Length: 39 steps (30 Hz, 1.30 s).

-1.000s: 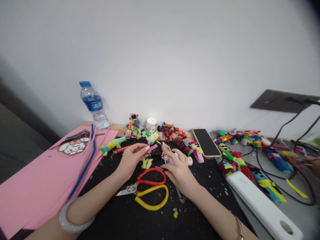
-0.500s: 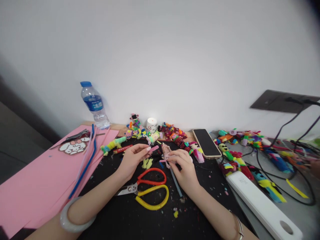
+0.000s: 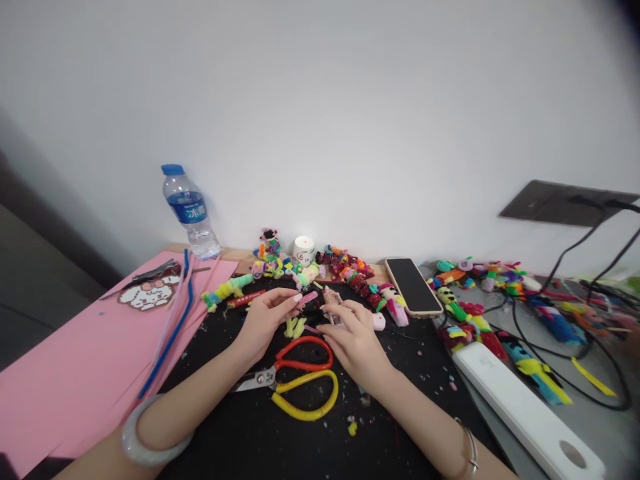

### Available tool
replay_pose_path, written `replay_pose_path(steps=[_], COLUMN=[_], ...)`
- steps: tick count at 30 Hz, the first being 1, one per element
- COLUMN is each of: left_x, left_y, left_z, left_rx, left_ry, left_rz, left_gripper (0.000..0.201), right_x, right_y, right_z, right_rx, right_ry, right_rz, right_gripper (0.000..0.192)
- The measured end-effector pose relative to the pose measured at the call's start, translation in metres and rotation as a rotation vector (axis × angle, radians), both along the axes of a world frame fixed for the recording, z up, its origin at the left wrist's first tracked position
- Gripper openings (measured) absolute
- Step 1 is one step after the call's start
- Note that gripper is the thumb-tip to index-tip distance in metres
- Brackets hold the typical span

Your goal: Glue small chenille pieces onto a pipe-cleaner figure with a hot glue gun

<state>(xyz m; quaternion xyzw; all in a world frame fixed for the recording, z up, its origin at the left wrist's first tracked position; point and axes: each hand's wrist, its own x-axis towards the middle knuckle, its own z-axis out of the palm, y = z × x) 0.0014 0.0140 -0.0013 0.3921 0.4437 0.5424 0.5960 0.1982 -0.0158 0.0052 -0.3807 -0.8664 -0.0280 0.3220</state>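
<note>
Left hand (image 3: 265, 322) pinches a pink piece (image 3: 307, 297); scissors (image 3: 295, 377) lie beside both wrists.

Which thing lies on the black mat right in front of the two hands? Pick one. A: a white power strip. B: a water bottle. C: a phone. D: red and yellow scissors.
D: the red and yellow scissors lie on the black mat just in front of the left hand and the right hand.

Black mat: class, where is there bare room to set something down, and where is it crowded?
Free: the pink paper left of the blue pipe cleaner; the mat's near edge below the scissors. Crowded: around both hands and the figures by the wall.
</note>
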Motion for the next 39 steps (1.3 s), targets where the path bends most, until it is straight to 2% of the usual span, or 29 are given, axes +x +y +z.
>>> replay_pose_path(steps=[7,14,19,24,28,31,34,39], left_x=[-0.001,-0.001,-0.001,-0.001,0.0,0.002,0.003,0.002], left_y=[0.002,0.001,0.001,0.0,-0.001,-0.003,-0.003,-0.002], left_z=[0.0,0.003,0.004,0.005,0.004,0.005,0.005,0.006], left_rx=[-0.007,-0.012,-0.003,-0.015,-0.02,-0.027,-0.034,-0.024], left_ry=[-0.035,-0.082,-0.086,-0.06,-0.029,-0.011,0.005,0.0], left_rz=[0.054,0.065,0.058,0.044,0.013,-0.004,-0.006,-0.006], left_gripper=[0.028,0.028,0.029,0.028,0.026,0.027,0.026,0.025], right_x=[-0.016,-0.032,-0.026,-0.018,-0.009,-0.001,0.004,0.002], right_y=[0.01,0.022,0.022,0.016,0.013,0.012,0.012,0.009], right_z=[0.005,0.008,0.004,0.01,0.013,0.011,0.008,0.006], right_rx=[0.028,-0.011,-0.088,-0.226,-0.235,-0.265,-0.291,-0.247], right_ry=[-0.245,-0.367,-0.184,0.091,0.281,0.408,0.472,0.447], right_rz=[0.184,0.153,0.133,0.076,0.084,0.028,-0.008,0.019], right_gripper=[0.02,0.012,0.013,0.017,0.017,0.018,0.018,0.017])
